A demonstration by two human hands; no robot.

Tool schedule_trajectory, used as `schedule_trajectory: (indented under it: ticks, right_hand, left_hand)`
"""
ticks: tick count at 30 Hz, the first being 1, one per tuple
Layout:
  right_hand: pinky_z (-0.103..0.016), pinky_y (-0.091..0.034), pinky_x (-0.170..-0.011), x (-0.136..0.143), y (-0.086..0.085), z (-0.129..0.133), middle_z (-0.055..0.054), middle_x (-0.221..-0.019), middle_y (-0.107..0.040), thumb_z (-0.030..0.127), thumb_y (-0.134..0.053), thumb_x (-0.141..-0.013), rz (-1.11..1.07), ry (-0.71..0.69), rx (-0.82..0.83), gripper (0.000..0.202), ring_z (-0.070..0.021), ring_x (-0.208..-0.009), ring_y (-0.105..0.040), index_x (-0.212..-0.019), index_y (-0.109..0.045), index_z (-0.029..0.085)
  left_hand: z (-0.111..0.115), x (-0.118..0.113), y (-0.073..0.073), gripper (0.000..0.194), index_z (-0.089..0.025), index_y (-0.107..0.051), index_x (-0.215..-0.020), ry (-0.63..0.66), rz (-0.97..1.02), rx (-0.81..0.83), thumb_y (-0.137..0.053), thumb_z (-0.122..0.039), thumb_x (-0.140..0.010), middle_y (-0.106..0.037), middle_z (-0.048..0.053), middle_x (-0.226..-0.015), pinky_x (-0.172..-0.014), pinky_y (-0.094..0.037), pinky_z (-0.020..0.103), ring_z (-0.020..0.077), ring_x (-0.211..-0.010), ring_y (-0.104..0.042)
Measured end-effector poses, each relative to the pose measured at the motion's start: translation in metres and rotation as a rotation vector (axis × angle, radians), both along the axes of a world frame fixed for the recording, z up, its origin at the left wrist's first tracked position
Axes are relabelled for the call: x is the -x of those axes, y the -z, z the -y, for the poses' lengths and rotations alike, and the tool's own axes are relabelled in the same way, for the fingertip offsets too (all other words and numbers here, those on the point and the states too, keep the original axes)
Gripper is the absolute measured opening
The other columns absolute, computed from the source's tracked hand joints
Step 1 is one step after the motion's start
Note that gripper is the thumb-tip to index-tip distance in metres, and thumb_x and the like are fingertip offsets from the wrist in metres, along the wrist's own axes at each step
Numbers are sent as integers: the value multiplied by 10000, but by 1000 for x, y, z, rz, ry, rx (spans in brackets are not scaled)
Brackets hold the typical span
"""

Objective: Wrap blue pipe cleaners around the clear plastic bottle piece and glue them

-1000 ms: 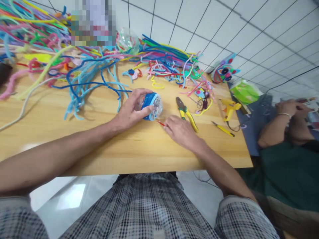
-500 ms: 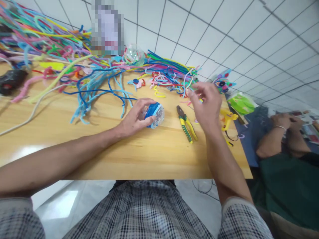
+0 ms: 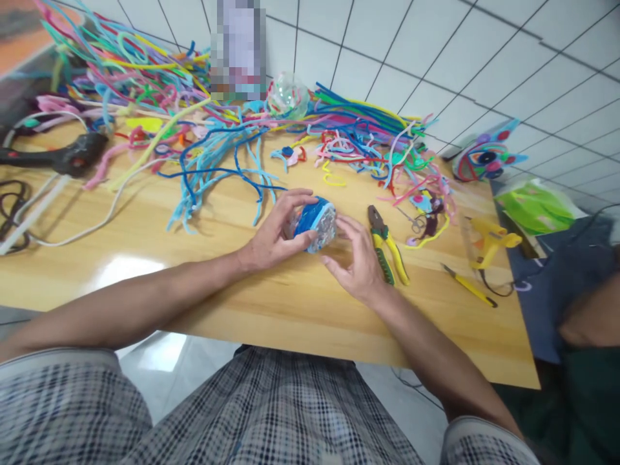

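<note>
Left hand [image 3: 274,239] – still gripping blue-wrapped ball [image 3: 316,223] | right hand [image 3: 356,261] – back from pile, open fingers touching ball

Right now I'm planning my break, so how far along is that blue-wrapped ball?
Done: blue pipe cleaner covers about half the clear ball. In hand: the left hand grips it, the right hand touches its bare end. Left, likely: the uncovered clear part; loose pipe cleaners and pliers lie unused on the table.

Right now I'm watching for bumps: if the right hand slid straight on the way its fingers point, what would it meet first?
The ball: the right hand points at it, fingertips apparently already touching or nearly so.
</note>
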State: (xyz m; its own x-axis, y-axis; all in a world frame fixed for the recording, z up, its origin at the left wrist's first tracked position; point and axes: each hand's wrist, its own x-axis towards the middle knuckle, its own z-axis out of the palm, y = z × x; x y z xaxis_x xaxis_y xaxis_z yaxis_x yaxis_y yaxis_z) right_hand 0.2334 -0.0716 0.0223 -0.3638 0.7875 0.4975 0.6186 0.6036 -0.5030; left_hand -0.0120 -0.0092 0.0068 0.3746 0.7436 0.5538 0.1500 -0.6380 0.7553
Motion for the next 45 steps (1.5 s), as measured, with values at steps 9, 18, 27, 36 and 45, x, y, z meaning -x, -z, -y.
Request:
schedule_trajectory:
  ticks: [9, 18, 27, 36, 45]
  right_hand:
    - [-638, -657, -1141, -8, 9, -3, -156, -1700, -541, 287, -733, -1017, -27, -48, 48, 892, -366, -1560, -576, -1759, -246, 377]
    - [-654, -554, -1259, -10, 9, -5, -140, -1672, -591, 354, -751, -1027, -33, -95, -5, 787, -349, -1552, -592, -1721, -380, 368]
    - [-667, -625, -1139, -16, 16, -3, -206, -1674, -525, 663, -753, -966, -59, -16, 32, 1001, -436, -1516, -582, -1783, -277, 332]
    - [-599, -645, -1075, -27, 18, -9, -175, -1570, -636, 704, -665, -1010, -115, -26, 77, 857, -411, -1381, -678, -1732, -433, 304]
    - [-674, -568, -1199, -24, 23, -6, -180, -1626, -606, 715, -702, -985, -110, -22, 76, 875, -435, -1488, -616, -1719, -459, 307]
  left_hand:
    - [-2, -4, 0, 652, -246, -565, -1543, -58, -52, 40, -654, -642, -1032, -645, 156, -1516, -1247, -507, 537, 325, -1436, -611]
    - [-2, -2, 2, 641, -261, -532, -1559, -80, -17, -85, -717, -542, -1014, -620, 165, -1534, -1263, -486, 573, 341, -1473, -589]
    - [6, -11, 3, 772, -309, -429, -1609, 0, -92, -238, -773, -374, -922, -548, 194, -1560, -1201, -531, 623, 380, -1468, -589]
    - [10, -21, 7, 824, -315, -389, -1629, 2, -80, -197, -761, -377, -897, -541, 169, -1590, -1215, -547, 576, 369, -1480, -588]
    - [11, -20, 8, 809, -318, -394, -1608, 3, -83, -178, -769, -359, -893, -533, 175, -1594, -1216, -546, 600, 387, -1495, -580]
